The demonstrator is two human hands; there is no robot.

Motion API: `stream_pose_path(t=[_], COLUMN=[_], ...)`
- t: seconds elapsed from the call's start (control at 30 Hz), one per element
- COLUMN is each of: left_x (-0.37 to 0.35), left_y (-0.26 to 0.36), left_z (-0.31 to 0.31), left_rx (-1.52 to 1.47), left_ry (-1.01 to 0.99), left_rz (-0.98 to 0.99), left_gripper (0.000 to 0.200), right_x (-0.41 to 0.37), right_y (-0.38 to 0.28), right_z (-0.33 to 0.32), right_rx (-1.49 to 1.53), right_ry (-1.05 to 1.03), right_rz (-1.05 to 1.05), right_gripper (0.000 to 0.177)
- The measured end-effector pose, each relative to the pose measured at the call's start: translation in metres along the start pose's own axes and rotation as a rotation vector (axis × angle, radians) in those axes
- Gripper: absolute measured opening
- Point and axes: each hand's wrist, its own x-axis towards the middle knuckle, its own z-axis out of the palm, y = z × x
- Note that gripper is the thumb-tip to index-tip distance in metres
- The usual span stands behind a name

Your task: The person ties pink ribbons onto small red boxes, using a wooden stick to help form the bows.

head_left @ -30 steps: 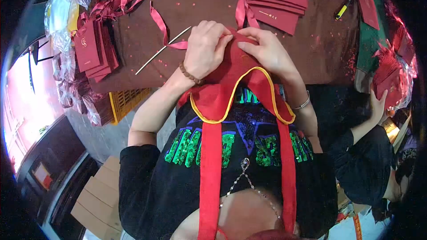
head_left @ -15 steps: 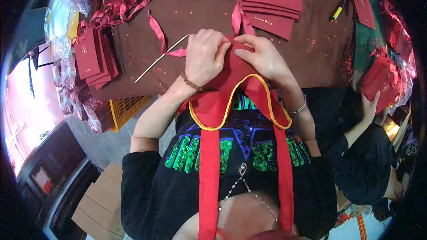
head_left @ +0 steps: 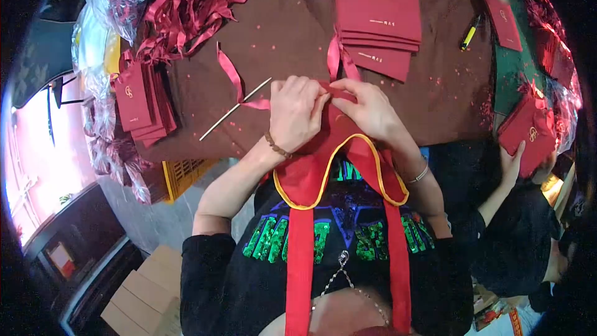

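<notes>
Both hands meet at the table's front edge over a dark red bag (head_left: 339, 123), partly hidden by the fingers. My left hand (head_left: 296, 114) is closed, thumb and fingers pinching the top edge of this bag. My right hand (head_left: 368, 111) pinches the same edge close beside it. A red ribbon (head_left: 230, 70) runs from the table to under my left hand. Another length of ribbon (head_left: 336, 57) rises behind the fingertips. Left of my left hand, a thin pale stick (head_left: 217, 123) lies slanted, crossing the first ribbon.
A stack of dark red bags (head_left: 377, 9) lies at the back, beside a yellow pen (head_left: 471, 32). A ribbon heap (head_left: 193, 9) and more bags (head_left: 134, 101) sit at left. At right, a co-worker's hand (head_left: 511, 165) holds red bags (head_left: 528, 134). A yellow crate (head_left: 183, 177) stands below the table.
The view has shifted, so the table and its things appear lower. Both hands keep their pinch on the bag with little visible change. The co-worker's red bags are tilted differently.
</notes>
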Motion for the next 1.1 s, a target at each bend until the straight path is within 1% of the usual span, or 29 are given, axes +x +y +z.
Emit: stream_pose_path(t=[0.07, 0.13, 0.23, 0.27, 0.33, 0.37, 0.4, 0.43, 0.47, 0.5, 0.53, 0.6, 0.67, 0.7, 0.73, 0.77, 0.8, 0.87, 0.9, 0.93, 1.0, 1.03, 1.1], left_x=[-0.002, -0.005, -0.008, -0.007, -0.008, -0.009, -0.011, -0.009, -0.008, -0.009, -0.007, -0.007, -0.007, -0.006, -0.006, -0.006, -0.006, -0.010, -0.007, -0.004, -0.006, -0.005, -0.005], left_y=[-0.001, -0.001, -0.001, -0.002, -0.005, -0.004, -0.002, 0.002, -0.002, -0.001, -0.003, -0.005, -0.009, -0.010, -0.009, -0.008, -0.007, -0.005, -0.006, -0.009, -0.010, -0.009, -0.014], left_z=[0.002, 0.004, 0.004, 0.004, 0.007, 0.006, 0.005, 0.005, 0.005, 0.004, 0.005, 0.005, 0.010, 0.010, 0.011, 0.011, 0.011, 0.006, 0.005, 0.005, 0.006, 0.002, -0.002], left_rx=[-0.003, -0.036, -0.114, -0.108, -0.185, -0.172, -0.118, -0.021, 0.088, 0.039, 0.072, 0.036, 0.083, 0.105, 0.103, 0.137, 0.171, 0.196, 0.217, 0.223, 0.184, 0.113, 0.058], left_ry=[0.021, 0.032, 0.059, 0.065, 0.112, 0.099, 0.086, 0.122, 0.111, 0.019, 0.084, 0.042, 0.038, -0.031, 0.028, 0.039, 0.047, 0.037, 0.028, 0.035, 0.038, 0.029, 0.061], left_rz=[-0.038, -0.060, -0.136, -0.131, -0.179, -0.171, -0.131, -0.118, -0.024, -0.062, 0.010, -0.036, -0.031, -0.067, -0.017, 0.003, 0.025, 0.056, 0.062, 0.079, 0.065, 0.038, 0.031], left_gripper=[0.011, 0.010, 0.010, 0.010, 0.009, 0.008, 0.009, 0.009, 0.008, 0.007, 0.008, 0.010, 0.010, 0.010, 0.011, 0.010, 0.009, 0.010, 0.011, 0.011, 0.011, 0.010, 0.010], right_x=[0.000, 0.002, 0.002, 0.002, 0.003, 0.004, 0.006, 0.006, 0.012, 0.010, 0.015, 0.021, 0.022, 0.022, 0.022, 0.021, 0.021, 0.023, 0.019, 0.020, 0.019, 0.021, 0.025], right_y=[-0.001, 0.004, 0.006, 0.007, 0.007, 0.006, 0.012, 0.018, 0.022, 0.012, 0.013, 0.017, 0.015, 0.015, 0.016, 0.018, 0.018, 0.017, 0.012, 0.014, 0.004, 0.003, 0.002], right_z=[-0.001, 0.001, 0.002, 0.002, 0.000, -0.001, 0.002, 0.007, 0.011, 0.006, 0.004, 0.007, 0.003, 0.003, 0.002, 0.003, 0.005, 0.006, 0.003, 0.006, 0.003, 0.004, 0.008], right_rx=[0.022, 0.027, 0.056, 0.055, 0.049, 0.073, 0.049, 0.124, 0.098, 0.048, 0.017, 0.012, -0.025, -0.033, 0.032, 0.099, 0.101, -0.035, -0.027, -0.017, -0.038, -0.036, -0.020], right_ry=[0.015, 0.000, -0.018, -0.020, -0.011, -0.033, -0.029, 0.009, -0.023, 0.023, 0.044, -0.023, -0.014, 0.005, -0.010, -0.026, -0.003, 0.000, 0.006, 0.009, -0.013, -0.011, -0.029], right_rz=[-0.065, -0.052, -0.079, -0.095, -0.137, -0.109, -0.150, -0.203, -0.160, -0.176, -0.276, -0.165, -0.158, -0.176, -0.159, -0.140, -0.150, -0.142, -0.179, -0.165, -0.149, -0.145, -0.194], right_gripper=[0.033, 0.032, 0.032, 0.032, 0.031, 0.030, 0.029, 0.028, 0.028, 0.028, 0.028, 0.027, 0.028, 0.028, 0.027, 0.027, 0.027, 0.027, 0.027, 0.027, 0.027, 0.027, 0.028])
